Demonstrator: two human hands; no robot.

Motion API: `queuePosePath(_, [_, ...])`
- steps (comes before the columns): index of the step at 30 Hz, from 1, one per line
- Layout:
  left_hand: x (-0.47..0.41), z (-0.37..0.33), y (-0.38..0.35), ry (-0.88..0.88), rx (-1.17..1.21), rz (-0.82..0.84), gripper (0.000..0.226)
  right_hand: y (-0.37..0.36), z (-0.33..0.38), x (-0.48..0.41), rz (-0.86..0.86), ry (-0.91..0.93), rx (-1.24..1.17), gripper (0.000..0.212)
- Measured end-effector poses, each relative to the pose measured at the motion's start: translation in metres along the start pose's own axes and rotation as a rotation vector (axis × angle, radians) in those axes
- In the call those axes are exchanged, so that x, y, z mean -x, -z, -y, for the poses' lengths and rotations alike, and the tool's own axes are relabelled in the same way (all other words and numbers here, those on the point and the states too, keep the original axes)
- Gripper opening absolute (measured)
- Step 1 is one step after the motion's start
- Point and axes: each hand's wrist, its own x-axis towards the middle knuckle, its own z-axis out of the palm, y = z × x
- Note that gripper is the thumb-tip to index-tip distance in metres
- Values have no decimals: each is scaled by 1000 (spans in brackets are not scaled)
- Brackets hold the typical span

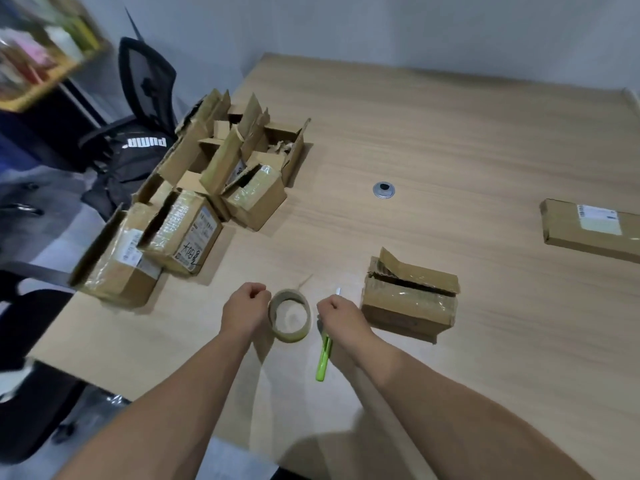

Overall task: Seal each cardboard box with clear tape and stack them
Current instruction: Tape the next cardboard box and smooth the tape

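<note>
While both forearms are reaching in over the near edge of the worktop (450, 150), I am logging the hands first. Right hand (341, 315) is gripping a green cutter (323, 358), blade tip pointing away. Left hand (246, 306) is curling against the tape roll (290, 315); I cannot tell whether it is pinching the rim or only touching it. The roll is lying flat between the hands, a loose strand trailing off its far side.

Just right of them, a small box (410, 303) is sitting with one flap lifting; I am judging it unsealed. Farther left, a cluster of boxes (207, 188) is crowding the edge, many flaps standing open. Far right, a long flat box (588, 233) is lying closed. Nothing is standing stacked; I am reading the task as barely begun.
</note>
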Motion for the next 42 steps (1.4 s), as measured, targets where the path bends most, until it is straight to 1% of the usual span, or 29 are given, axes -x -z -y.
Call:
queuePosePath(2, [-14, 3, 0, 39, -27, 56, 16, -7, 6, -10, -43, -56, -25, 28])
queuePosePath(5, [-31, 5, -4, 80, -49, 185, 23, -16, 14, -22, -41, -115, -45, 28])
queuePosePath(8, [-45, 6, -7, 84, -23, 322, 30, -29, 22, -38, -51, -163, -58, 26])
queuePosePath(11, [-54, 3, -6, 81, -3, 407, 27, -35, 32, -52, -82, -214, -55, 28])
queuePosePath(13, [-59, 2, -3, 49, -20, 461, 24, -39, 40, -61, -78, -203, 26, 35])
queuePosePath(16, [-62, 4, 2, 15, -7, 500, 31, -44, 49, -74, -102, -190, 138, 41])
queuePosePath(21, [-69, 10, 7, 57, 106, 533, 26, -58, 57, -88, -120, -277, 313, 37])
queuePosePath(23, [-73, 11, 7, 64, 115, 540, 24, -59, 59, -89, -130, -283, 387, 26])
queuePosePath(24, [-74, 12, 7, 71, 120, 545, 23, -58, 59, -89, -131, -281, 379, 19])
queuePosePath(25, [-75, 13, 7, 81, 122, 545, 21, -57, 58, -91, -134, -285, 343, 18])
queuePosePath(27, [-78, 14, 6, 91, 109, 531, 20, -56, 57, -91, -137, -287, 296, 26])
queuePosePath(29, [-79, 14, 4, 83, 100, 528, 20, -55, 54, -88, -124, -260, 344, 26])
queuePosePath(30, [-79, 13, 2, 70, 97, 531, 21, -55, 53, -85, -130, -252, 347, 23])
queuePosePath(33, [-78, 10, -3, 6, 48, 513, 28, -53, 49, -81, -174, -246, 239, 13])
queuePosePath(35, [-77, 7, -6, -21, 42, 482, 29, -53, 50, -79, -201, -229, 182, 14])
queuePosePath(37, [-75, 2, -6, -16, 61, 450, 25, -53, 51, -76, -244, -168, 116, 18])
queuePosePath(39, [-73, -5, -5, 17, 126, 439, 20, -53, 54, -70, -288, -83, -7, 21])
queuePosePath(42, [-72, -14, -2, 96, 345, 509, 18, -51, 56, -62, -311, 47, -152, 17])
